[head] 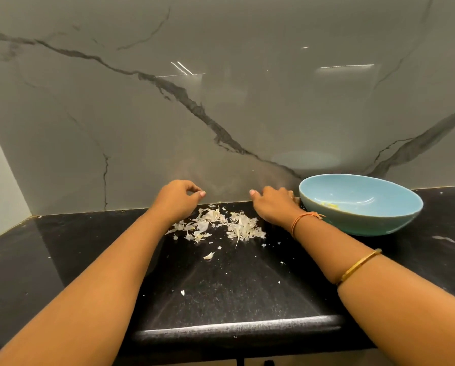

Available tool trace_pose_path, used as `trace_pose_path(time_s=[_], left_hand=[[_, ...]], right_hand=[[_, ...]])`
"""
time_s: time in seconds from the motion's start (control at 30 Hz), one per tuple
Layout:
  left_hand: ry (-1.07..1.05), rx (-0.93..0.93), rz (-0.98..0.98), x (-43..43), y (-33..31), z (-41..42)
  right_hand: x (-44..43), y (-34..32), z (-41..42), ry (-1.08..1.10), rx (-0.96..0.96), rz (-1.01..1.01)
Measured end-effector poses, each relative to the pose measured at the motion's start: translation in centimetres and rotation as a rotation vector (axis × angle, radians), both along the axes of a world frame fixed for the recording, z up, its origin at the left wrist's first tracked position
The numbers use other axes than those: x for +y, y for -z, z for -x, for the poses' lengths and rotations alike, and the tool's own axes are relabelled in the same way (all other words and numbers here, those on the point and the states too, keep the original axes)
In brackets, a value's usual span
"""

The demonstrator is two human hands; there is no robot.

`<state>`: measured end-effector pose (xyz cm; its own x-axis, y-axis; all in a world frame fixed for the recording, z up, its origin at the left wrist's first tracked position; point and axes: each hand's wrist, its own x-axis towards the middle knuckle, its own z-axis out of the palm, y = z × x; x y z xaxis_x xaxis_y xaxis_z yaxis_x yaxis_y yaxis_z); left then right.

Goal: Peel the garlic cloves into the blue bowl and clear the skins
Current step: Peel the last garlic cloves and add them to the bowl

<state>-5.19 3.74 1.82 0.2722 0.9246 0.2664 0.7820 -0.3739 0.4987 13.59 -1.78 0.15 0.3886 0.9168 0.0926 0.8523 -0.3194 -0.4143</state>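
Both arms were out across the black desk, reaching for its far edge under the marble wall. The left hand hovered at the left end of the skins, fingers curled in toward the thumb; whether it pinched anything, I couldn't tell. The right hand sat at the right end, fingers bent down by the wall and hidden at the tips, so its grip couldn't be told either. The skins lay scattered in a loose heap between the two hands, with one stray skin lying nearer. The bowl stood just right of the right hand, by the wall, tilted, with yellow bits in its bottom. A thread and a bangle ringed the right arm.
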Motion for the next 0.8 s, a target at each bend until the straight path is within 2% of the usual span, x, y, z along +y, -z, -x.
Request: trace_pose_path(time_s=[0.07, 0.17, 0.3, 0.37, 0.47, 0.53, 0.6, 0.7, 0.8], left_hand=[[-0.037, 0.096, 0.068, 0.4, 0.4, 0.2], [-0.028, 0.161, 0.193, 0.1, 0.9, -0.2], [0.027, 0.145, 0.144, -0.5, 0.8, -0.9], [0.05, 0.117, 0.128, -0.7, 0.6, -1.1], [0.009, -0.01, 0.06, -0.7, 0.4, -0.9], [-0.063, -0.104, -0.02, -0.3, 0.3, -0.6], [-0.077, -0.11, -0.007, 0.0, 0.4, -0.5], [0.035, 0.009, 0.129, -0.4, 1.1, -1.3], [0.094, -0.098, 0.167, -0.8, 1.3, -1.8]], right_hand=[[-0.4, 0.1, -0.4, 0.023, 0.01, 0.116], [-0.1, 0.6, 0.3, -0.064, -0.038, 0.13], [0.2, 1.2, 1.6, -0.261, -0.1, 0.069], [-0.1, 1.1, 2.3, -0.394, -0.032, 0.034], [-0.7, 0.2, 3.0, -0.53, 0.19, -0.043], [-0.9, -0.4, 2.8, -0.491, 0.226, -0.161], [-0.5, -0.5, 2.1, -0.411, 0.199, -0.205], [0.2, 0.3, 1.9, -0.415, 0.112, -0.08], [0.4, 0.8, 3.2, -0.505, 0.081, -0.019]])
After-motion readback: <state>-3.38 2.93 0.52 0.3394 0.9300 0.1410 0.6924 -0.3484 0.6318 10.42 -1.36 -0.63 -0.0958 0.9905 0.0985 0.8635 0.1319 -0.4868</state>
